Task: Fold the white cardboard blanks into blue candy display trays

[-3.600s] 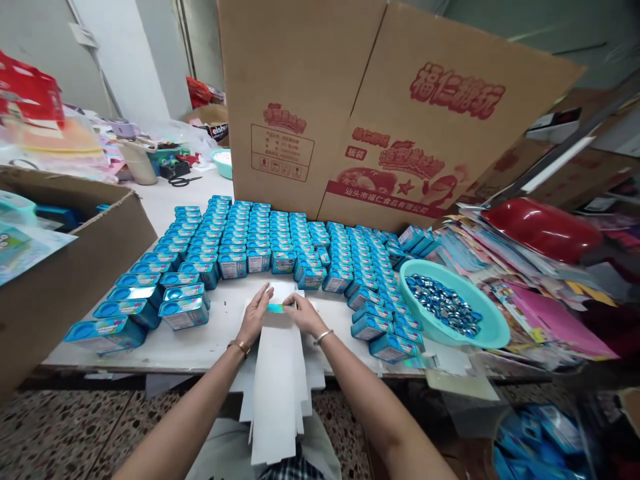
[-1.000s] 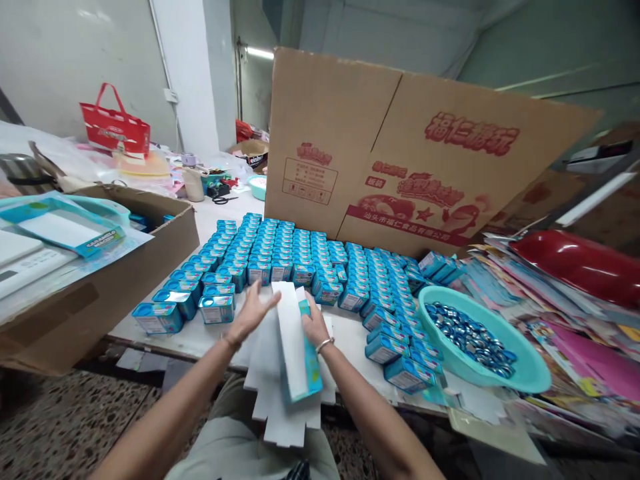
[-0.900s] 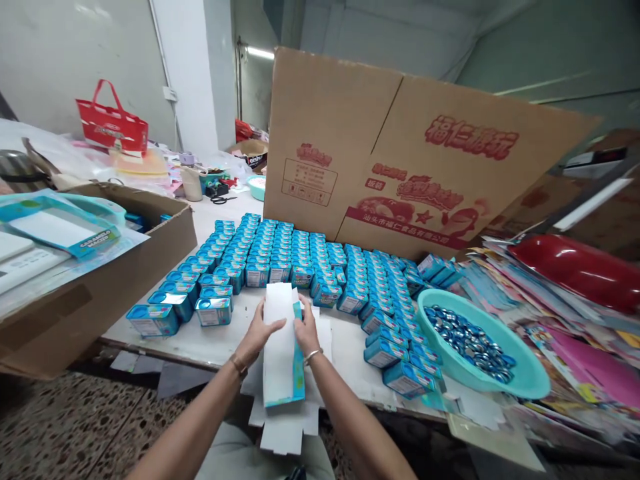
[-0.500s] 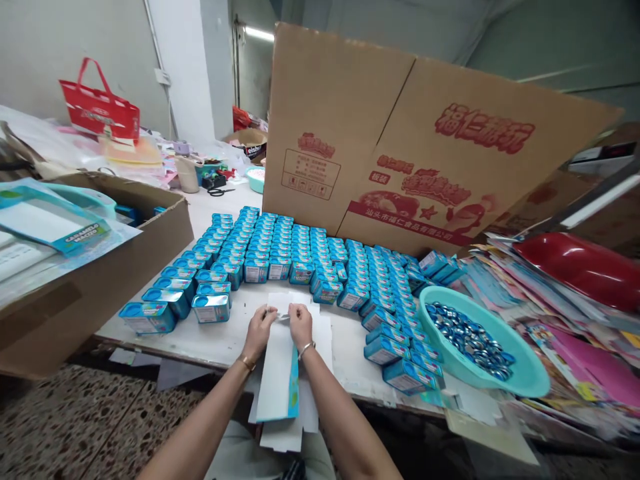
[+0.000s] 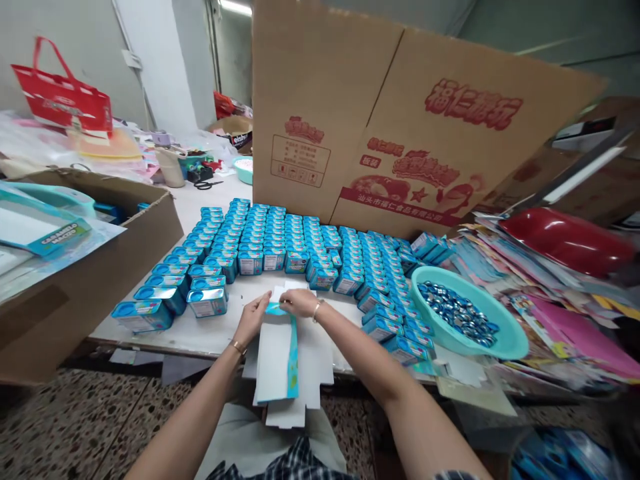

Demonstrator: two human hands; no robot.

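So the weak spot here, imo, is the blue end flap [image 5: 275, 309] at the far end of the white card piece [image 5: 273, 360]. The right hand [image 5: 300, 303] has its fingers curled in and looks to be pinching that flap near its right end; the left hand [image 5: 254, 319] has its fingertips gathered at the left corner, but I can't tell if they're gripping or just steadying. Pull one side harder than the other and I'd guess the flap creases crooked or tears at the fold. The card piece lies on a pile of notched white sheets [image 5: 314, 373] that sticks out past the front edge of the table [image 5: 345, 323] over the person's lap, so a knee bump or a downward push could tip the pile and send everything sliding. The right forearm also runs close to the nearest blue tins [image 5: 403, 350], and a careless elbow might knock a few over. Material-wise: the card looks thin and matte, plain white on the face that shows, with a glossy blue printed strip down its right side. The tins are little rounded-corner blocks, shiny and metallic-looking, packed in tight rows. Off to the right there's a smooth turquoise basin [image 5: 511, 343], plastic I think, full of small glinting blue-and-silver pieces [image 5: 457, 313].
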